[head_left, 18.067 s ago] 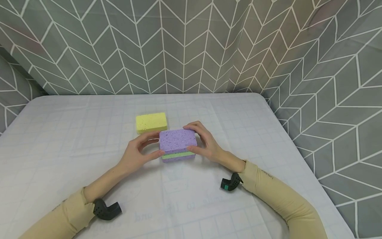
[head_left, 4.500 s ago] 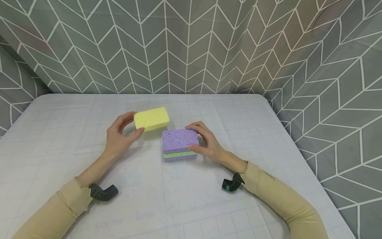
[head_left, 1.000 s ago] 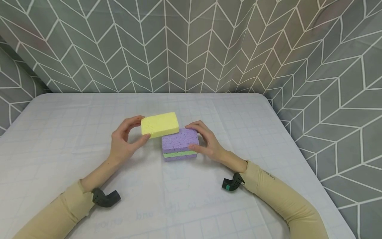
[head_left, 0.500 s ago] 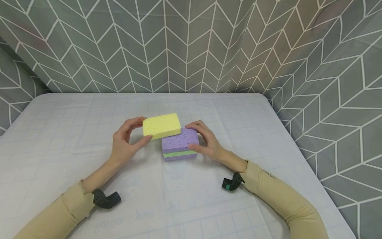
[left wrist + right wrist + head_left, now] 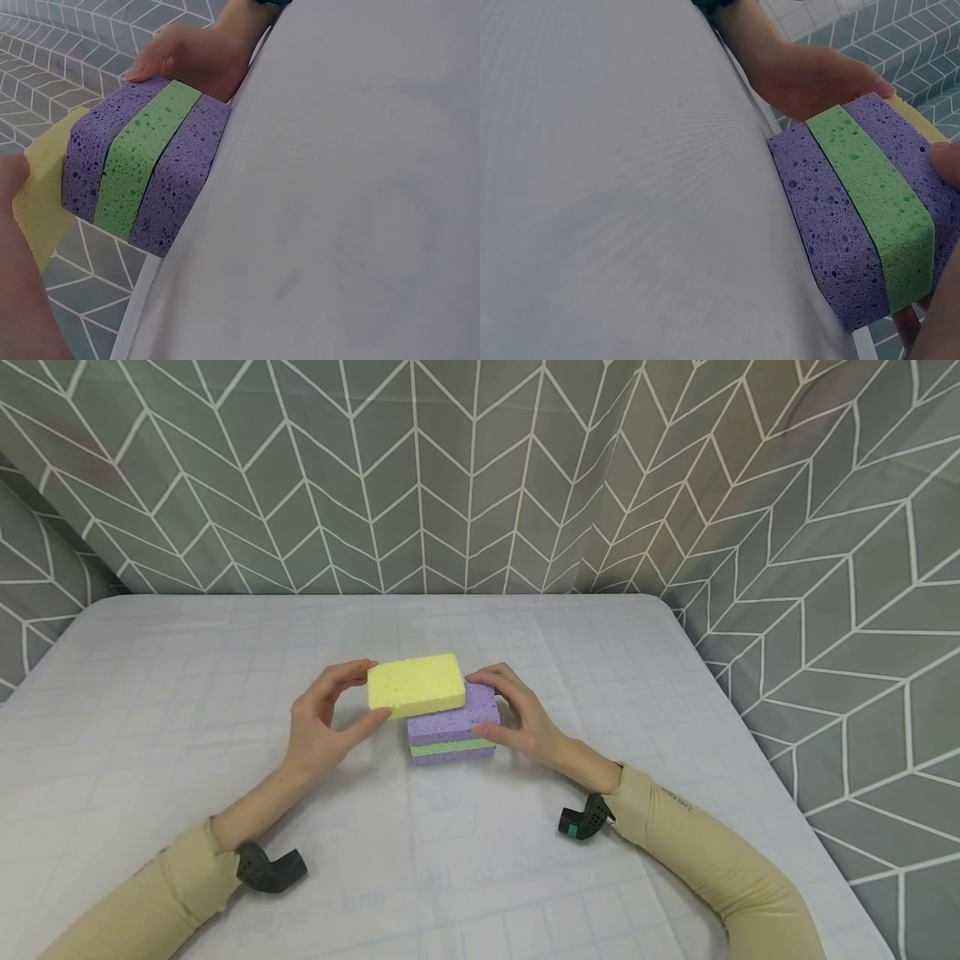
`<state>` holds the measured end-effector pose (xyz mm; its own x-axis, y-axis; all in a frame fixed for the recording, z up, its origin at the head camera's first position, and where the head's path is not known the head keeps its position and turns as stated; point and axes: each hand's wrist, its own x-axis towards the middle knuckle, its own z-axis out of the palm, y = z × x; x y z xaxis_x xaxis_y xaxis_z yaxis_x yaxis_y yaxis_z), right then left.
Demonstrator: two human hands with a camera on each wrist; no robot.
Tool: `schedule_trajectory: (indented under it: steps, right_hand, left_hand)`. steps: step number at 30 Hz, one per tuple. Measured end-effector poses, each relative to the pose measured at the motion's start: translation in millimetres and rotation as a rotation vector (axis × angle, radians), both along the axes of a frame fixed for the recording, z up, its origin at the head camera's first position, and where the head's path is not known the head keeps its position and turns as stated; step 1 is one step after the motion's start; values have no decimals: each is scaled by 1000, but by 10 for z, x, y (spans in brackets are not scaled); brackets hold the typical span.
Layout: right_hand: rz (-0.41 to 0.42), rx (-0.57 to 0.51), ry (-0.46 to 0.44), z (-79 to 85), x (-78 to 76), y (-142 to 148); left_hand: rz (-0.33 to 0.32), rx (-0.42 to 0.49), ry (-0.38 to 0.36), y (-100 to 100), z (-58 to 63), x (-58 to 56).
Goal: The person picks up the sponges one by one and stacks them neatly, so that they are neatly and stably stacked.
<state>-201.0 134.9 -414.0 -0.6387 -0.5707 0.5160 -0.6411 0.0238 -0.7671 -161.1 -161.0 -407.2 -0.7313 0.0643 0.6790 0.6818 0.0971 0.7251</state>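
My left hand [image 5: 321, 720] pinches a yellow sponge [image 5: 416, 683] between thumb and fingers at its left end. The yellow sponge overlaps the upper left of a stack of sponges; whether it touches the top one I cannot tell. In that stack, a green sponge [image 5: 150, 157] lies between an upper purple sponge [image 5: 446, 727] and a lower purple sponge [image 5: 832, 232] on the table. My right hand [image 5: 528, 720] holds the upper purple sponge at its right end, thumb on the near side and fingers on the far side. The yellow sponge hides part of its top.
The table has a white cloth [image 5: 187, 693] with faint printed lines and letters. Behind and to the right hangs a grey curtain [image 5: 435, 477] with white chevron lines. A black wrist camera [image 5: 272, 868] sticks out from the left cuff, another wrist camera [image 5: 583, 818] from the right.
Since the earliest frame, my left hand has left the stack and lifted the yellow sponge. Lately it has carried it right and nearer, over the purple top. My right hand has stayed in place.
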Motion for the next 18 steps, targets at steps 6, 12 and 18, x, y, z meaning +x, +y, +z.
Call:
schedule_trajectory:
  steps: [6, 12, 18]
  right_hand:
    - [2, 1, 2, -2, -1, 5]
    - [14, -2, 8, 9, 0, 7]
    - [1, 11, 0, 12, -1, 11]
  left_hand:
    - [-3, 2, 4, 22, 0, 15]
    - [-13, 1, 20, 90, 79, 80]
    - [-10, -14, 14, 166, 227, 189]
